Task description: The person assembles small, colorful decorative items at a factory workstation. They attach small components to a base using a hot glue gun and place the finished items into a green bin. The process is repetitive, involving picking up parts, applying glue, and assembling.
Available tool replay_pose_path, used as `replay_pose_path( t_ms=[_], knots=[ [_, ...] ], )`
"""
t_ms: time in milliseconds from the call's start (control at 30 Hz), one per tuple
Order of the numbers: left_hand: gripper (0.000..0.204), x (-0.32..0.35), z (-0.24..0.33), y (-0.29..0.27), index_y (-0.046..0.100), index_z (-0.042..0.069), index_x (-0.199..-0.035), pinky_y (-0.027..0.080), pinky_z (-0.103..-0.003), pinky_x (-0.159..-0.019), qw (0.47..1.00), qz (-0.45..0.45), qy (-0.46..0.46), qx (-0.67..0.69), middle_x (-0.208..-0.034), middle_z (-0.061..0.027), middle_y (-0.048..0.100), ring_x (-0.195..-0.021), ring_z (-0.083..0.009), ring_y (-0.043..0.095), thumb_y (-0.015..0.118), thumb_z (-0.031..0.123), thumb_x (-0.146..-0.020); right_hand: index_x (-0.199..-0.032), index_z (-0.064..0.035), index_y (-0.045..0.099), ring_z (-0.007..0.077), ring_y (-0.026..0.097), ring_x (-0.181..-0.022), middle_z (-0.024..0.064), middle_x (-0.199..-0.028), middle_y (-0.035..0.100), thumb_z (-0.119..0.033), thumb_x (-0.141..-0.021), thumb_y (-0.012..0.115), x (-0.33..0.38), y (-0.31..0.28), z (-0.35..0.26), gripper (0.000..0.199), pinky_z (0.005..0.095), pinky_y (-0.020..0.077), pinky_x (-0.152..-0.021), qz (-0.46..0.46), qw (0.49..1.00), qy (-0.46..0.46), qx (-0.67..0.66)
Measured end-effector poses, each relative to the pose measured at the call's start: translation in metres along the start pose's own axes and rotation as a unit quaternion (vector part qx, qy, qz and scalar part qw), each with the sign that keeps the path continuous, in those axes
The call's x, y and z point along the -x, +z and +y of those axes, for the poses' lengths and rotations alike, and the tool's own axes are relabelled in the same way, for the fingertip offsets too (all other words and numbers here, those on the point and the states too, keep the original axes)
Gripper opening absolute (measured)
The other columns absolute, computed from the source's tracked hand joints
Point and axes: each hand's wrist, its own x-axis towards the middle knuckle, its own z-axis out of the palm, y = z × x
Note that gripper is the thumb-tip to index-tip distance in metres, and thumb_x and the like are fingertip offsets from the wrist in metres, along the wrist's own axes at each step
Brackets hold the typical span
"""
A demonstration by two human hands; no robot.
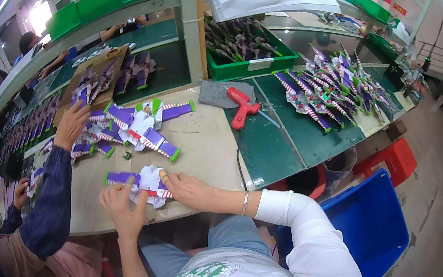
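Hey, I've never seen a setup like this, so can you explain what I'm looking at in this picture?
There's no machine here, only a person's two bare hands. The one picture comes from a fisheye camera on that person's head, looking down, so edges bend. The right hand has its fingers on a purple-and-white winged piece; the left hand, blurred, is beside it. How firmly either grips, I can't tell. More winged pieces lie farther back on the beige table. Beyond, a red glue gun lies partly over a grey cloth. The hand at left belongs to a co-worker.
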Motion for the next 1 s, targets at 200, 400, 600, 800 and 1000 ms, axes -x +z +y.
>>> replay_pose_path(
  t_ms=[200, 400, 600, 800, 1000],
  knots=[
    [0.022, 0.038, 0.018, 0.021, 0.067, 0.003, -0.091, 0.040, -0.045, -0.091, 0.999, -0.009, 0.039, 0.036, -0.075, -0.0073, 0.055, -0.074, -0.0254, 0.054, 0.078, 0.018, -0.078, -0.136, 0.0171, 0.036, 0.0313, 0.061, -0.080, 0.0211, -0.099, 0.055, -0.006, -0.082, 0.057, -0.006, -0.005, -0.007, 0.063, 0.0388, 0.0549, -0.064, -0.007, 1.000, 0.014, 0.007],
    [0.015, 0.049, 0.010, 0.031, 0.067, -0.001, -0.077, 0.038, -0.036, -0.064, 0.947, -0.019, -0.181, 0.263, -0.063, -0.0067, 0.054, -0.063, -0.0203, 0.049, 0.072, 0.011, -0.084, -0.140, 0.0139, 0.034, 0.0268, 0.060, -0.084, 0.0170, -0.097, 0.055, -0.010, -0.084, 0.054, -0.009, 0.001, -0.007, 0.064, 0.0342, 0.0548, -0.062, -0.013, 0.998, -0.038, 0.038],
    [0.018, 0.033, 0.007, 0.038, 0.070, -0.003, -0.083, 0.031, -0.023, -0.050, 0.797, 0.017, -0.382, 0.467, -0.062, 0.0073, 0.053, -0.056, -0.0027, 0.043, 0.067, 0.013, -0.093, -0.142, 0.0083, 0.037, 0.0331, 0.059, -0.098, 0.0197, -0.112, 0.056, -0.008, -0.085, 0.054, -0.010, -0.007, 0.013, 0.062, 0.0396, 0.0515, -0.078, -0.086, 0.995, -0.036, -0.022],
    [0.048, 0.058, 0.013, 0.020, 0.060, 0.002, -0.119, 0.042, -0.041, -0.090, 0.971, 0.025, -0.104, 0.216, -0.102, -0.0082, 0.063, -0.094, -0.0238, 0.059, 0.079, 0.016, -0.078, -0.141, 0.0054, 0.041, 0.0286, 0.055, -0.109, 0.0174, -0.125, 0.054, -0.007, -0.075, 0.062, -0.028, -0.047, -0.017, 0.070, 0.0399, 0.0414, -0.089, -0.007, 0.998, -0.057, 0.013],
    [0.087, 0.089, 0.018, 0.028, 0.040, 0.000, -0.139, 0.030, -0.054, -0.108, 0.989, 0.066, -0.090, 0.100, -0.128, -0.0144, 0.054, -0.111, -0.0277, 0.056, 0.085, 0.027, -0.071, -0.145, -0.0033, 0.040, 0.0190, 0.058, -0.069, 0.0110, -0.098, 0.064, -0.008, -0.076, 0.074, -0.041, -0.033, -0.035, 0.077, 0.0315, 0.0470, -0.063, -0.106, 0.920, 0.021, -0.377]
  ],
)
